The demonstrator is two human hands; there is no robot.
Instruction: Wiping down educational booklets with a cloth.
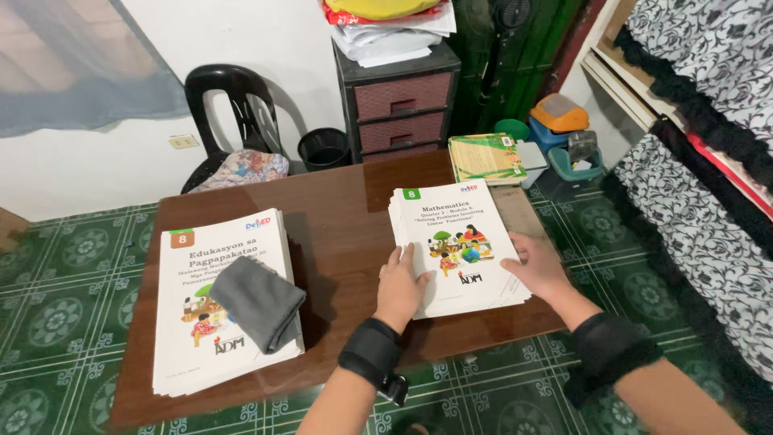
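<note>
A stack of white booklets [455,234] with a colourful cover picture lies on the right part of a brown wooden table [346,234]. My left hand [400,286] rests flat on the stack's left lower edge. My right hand [535,264] presses its right edge, fingers spread. Both wrists wear black bands. A second stack of booklets [201,274] lies at the table's left, with a folded grey cloth [258,302] on top of it.
A green-covered book [485,157] lies at the table's far right corner. Behind stand a black plastic chair [233,121], a black bin [324,148], a drawer unit [400,105] piled with papers and coloured containers [564,129]. Patterned fabric hangs at right over green tiled floor.
</note>
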